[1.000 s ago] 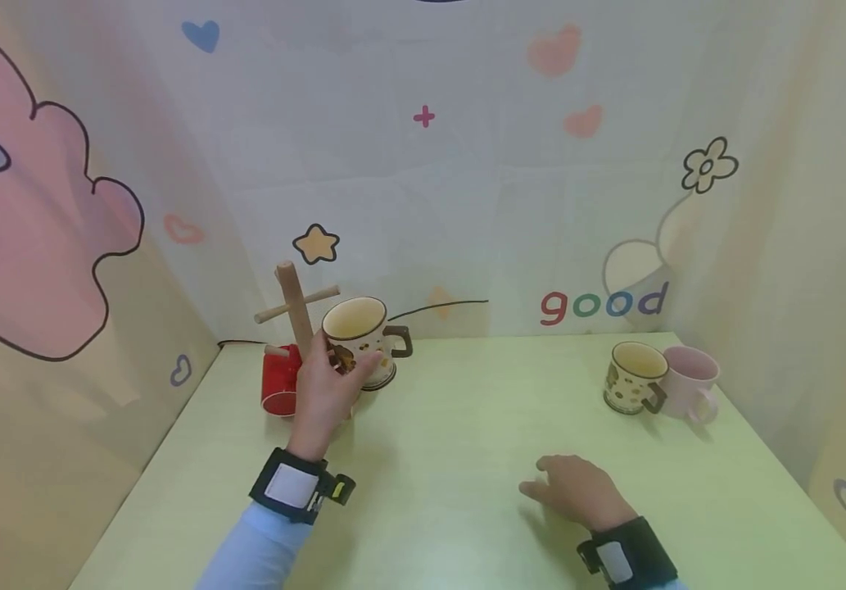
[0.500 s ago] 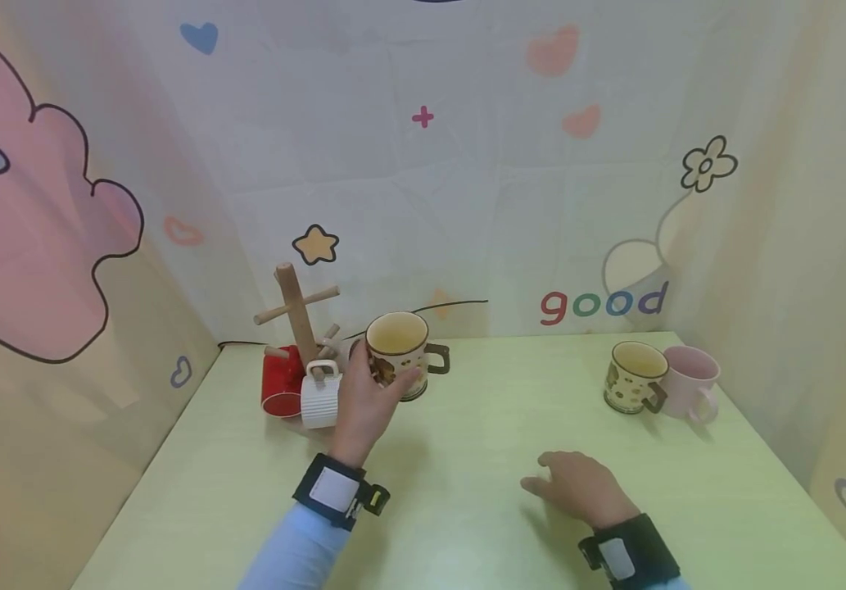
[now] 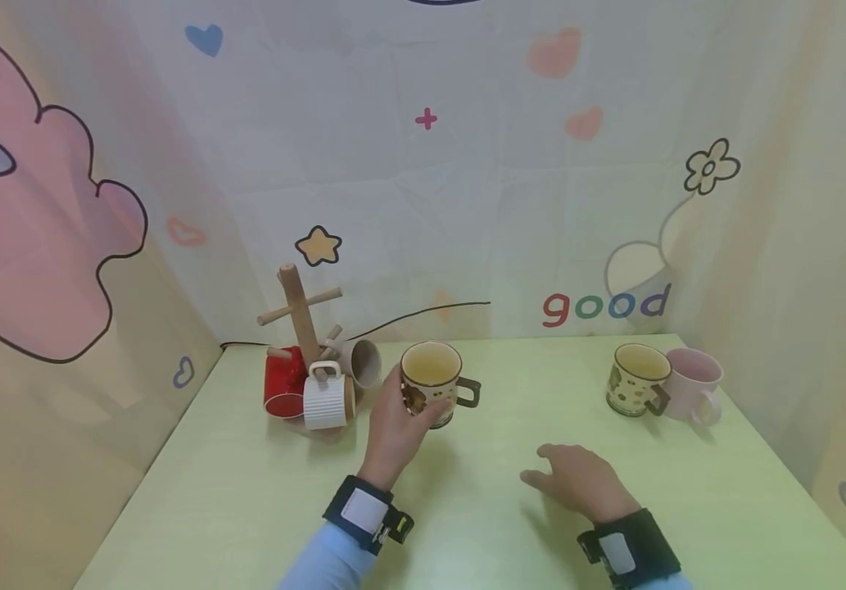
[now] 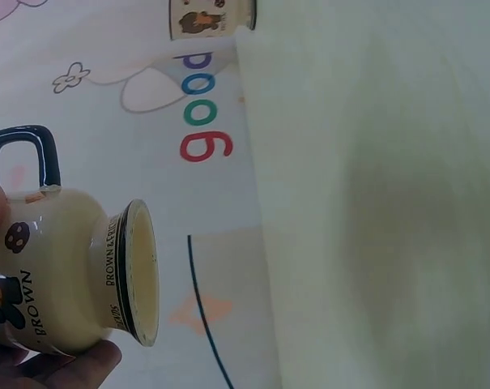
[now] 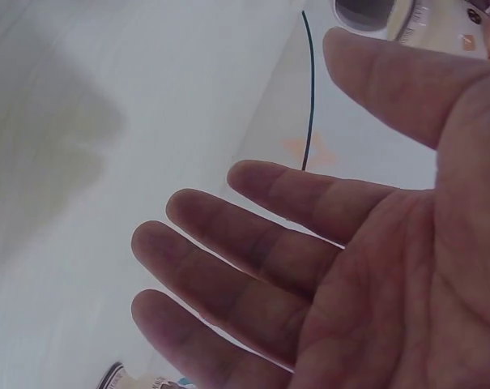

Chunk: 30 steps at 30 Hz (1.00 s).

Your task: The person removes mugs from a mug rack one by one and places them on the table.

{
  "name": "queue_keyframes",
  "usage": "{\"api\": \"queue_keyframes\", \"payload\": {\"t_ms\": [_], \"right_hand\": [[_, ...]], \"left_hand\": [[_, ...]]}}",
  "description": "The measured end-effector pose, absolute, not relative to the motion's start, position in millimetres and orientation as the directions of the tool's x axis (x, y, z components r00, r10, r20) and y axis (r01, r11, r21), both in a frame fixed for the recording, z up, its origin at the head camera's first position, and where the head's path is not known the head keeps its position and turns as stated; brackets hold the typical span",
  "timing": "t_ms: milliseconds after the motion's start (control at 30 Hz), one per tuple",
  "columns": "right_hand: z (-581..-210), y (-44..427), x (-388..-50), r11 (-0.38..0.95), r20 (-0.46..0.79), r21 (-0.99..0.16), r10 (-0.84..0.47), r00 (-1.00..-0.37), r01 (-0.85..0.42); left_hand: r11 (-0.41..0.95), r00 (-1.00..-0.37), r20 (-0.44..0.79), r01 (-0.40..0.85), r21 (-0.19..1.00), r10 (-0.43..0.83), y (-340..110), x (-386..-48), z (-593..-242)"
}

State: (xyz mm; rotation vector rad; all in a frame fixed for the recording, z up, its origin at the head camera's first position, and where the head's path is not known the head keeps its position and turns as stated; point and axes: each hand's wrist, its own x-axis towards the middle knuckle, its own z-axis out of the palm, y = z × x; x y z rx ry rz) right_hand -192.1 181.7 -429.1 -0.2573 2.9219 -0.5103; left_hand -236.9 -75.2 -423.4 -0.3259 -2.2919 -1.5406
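My left hand [image 3: 398,434] grips a cream mug [image 3: 432,366] with a brown handle and bear pictures, holding it roughly upright with the handle to the right. In the left wrist view, the fingers and thumb wrap the body of the mug [image 4: 70,259], and its flared rim or foot faces right. A shadow lies on the table below that hand. My right hand [image 3: 581,483] hovers near the table with nothing in it; in the right wrist view its palm [image 5: 374,284] shows with fingers extended and spread. Nearest that hand is a second cream mug [image 3: 631,385], touching or close to a pink mug [image 3: 691,381].
A wooden mug tree [image 3: 300,315] stands at the back left. Around its lower pegs are a red mug [image 3: 284,378], a white ribbed mug [image 3: 325,403] and a grey-white mug [image 3: 365,362]. A printed curtain [image 3: 430,205] rises behind the pale table [image 3: 246,483].
My left hand has carried the cream mug rightward and lower, away from the mug tree, uncovering the white and grey-white mugs. The right hand has barely moved.
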Motion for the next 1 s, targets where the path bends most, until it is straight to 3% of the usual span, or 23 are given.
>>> {"api": "queue_keyframes", "payload": {"t_ms": [533, 1000], "right_hand": [[-415.8, 170.0, -196.1, 0.890, -0.059, -0.423, -0.216, -0.975, -0.172], [-415.6, 159.0, -195.5, 0.794, 0.045, -0.547, -0.289, -0.956, -0.265]], "left_hand": [[0.393, -0.944, 0.312, 0.330, 0.858, 0.111, -46.0, -223.0, -461.2], [0.478, -0.906, 0.360, 0.423, 0.769, 0.224, -30.0, -215.2, -471.8]]}}
